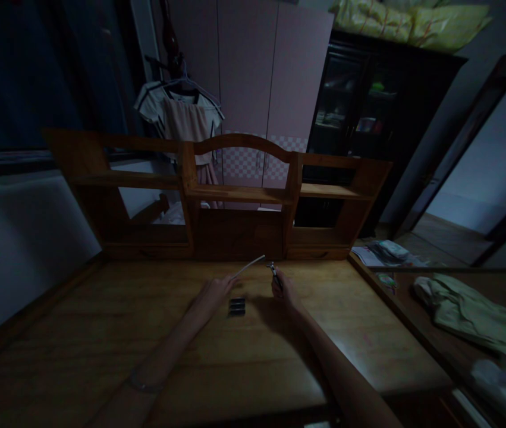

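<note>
My left hand [217, 290] is closed around one end of a thin, pale, slightly curved strip [249, 265], which points up and to the right. I cannot make out whether it is a cable or a stiff stick. My right hand [285, 290] grips a small hand tool with a shiny metal head and a dark handle [275, 273]; its exact kind is unclear in the dim light. The tool's head is close to the strip's free end, with a small gap between them. Three small black bars [237, 307] lie stacked in a row on the wooden desk [244, 362], between my hands.
Along the desk's back edge stands a wooden shelf unit [241, 193]. To the right, a lower surface holds a pale green garment [475, 315], a plastic bag [500, 383] and papers [366, 255]. A wall [16, 238] borders the left side.
</note>
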A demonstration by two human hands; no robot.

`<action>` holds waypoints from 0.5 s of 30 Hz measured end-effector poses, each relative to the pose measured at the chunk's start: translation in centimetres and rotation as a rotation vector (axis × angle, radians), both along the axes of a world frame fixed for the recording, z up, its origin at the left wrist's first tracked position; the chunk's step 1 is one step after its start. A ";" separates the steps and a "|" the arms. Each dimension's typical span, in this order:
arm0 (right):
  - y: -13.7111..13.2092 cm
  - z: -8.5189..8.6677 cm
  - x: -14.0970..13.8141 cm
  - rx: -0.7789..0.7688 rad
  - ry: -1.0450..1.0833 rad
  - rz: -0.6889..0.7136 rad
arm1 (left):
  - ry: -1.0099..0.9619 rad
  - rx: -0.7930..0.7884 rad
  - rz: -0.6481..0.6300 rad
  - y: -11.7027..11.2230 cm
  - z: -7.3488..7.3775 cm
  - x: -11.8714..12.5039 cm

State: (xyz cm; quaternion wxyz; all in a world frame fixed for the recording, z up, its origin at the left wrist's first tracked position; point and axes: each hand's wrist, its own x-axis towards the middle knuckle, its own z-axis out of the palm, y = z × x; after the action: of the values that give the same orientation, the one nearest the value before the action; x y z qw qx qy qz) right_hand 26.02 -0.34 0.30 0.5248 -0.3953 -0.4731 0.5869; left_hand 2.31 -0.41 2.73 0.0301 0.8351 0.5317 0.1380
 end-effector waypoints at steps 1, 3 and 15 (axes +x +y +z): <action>0.1 -0.1 0.0 -0.006 0.004 -0.003 | -0.082 -0.013 0.051 0.3 -0.3 -0.1; 0.3 -0.3 0.1 -0.014 -0.001 -0.002 | -0.309 -0.041 0.130 1.0 -0.9 -0.3; -0.1 0.0 0.2 -0.008 -0.080 -0.038 | -1.492 -0.685 -0.027 3.9 -3.2 -1.6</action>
State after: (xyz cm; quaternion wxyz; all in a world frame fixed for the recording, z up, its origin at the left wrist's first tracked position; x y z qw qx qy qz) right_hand 26.19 -0.40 0.29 0.5149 -0.4296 -0.4839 0.5622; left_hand 0.76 3.50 -0.49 0.6307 0.4748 0.3744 0.4865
